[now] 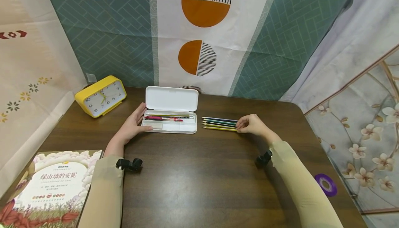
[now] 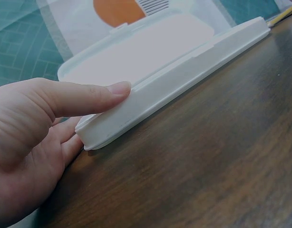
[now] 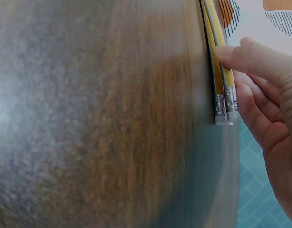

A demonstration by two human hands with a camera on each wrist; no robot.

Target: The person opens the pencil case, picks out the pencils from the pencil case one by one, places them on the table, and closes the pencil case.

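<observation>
A white pencil case (image 1: 179,127) lies with its lid (image 1: 172,98) raised at the back of the table. My left hand (image 1: 132,124) holds its left end, the thumb over the front rim and the fingers along the side, partly hidden in the left wrist view. Inside lie a few pencils (image 1: 169,115), a red pen (image 1: 162,119) and a whitish block (image 1: 154,125). To the right of the case, several sharpened pencils (image 1: 218,125) lie side by side, tips leftward. My right hand (image 1: 254,124) grips them near their eraser ends; the right wrist view shows the thumb on a yellow pencil (image 3: 215,71).
A yellow alarm clock (image 1: 101,96) stands at the back left. An illustrated book (image 1: 56,183) lies at the front left, beside my left sleeve. Purple tape (image 1: 331,190) sits near the right table edge. A patterned cloth (image 1: 205,68) hangs behind the wooden table (image 1: 196,179).
</observation>
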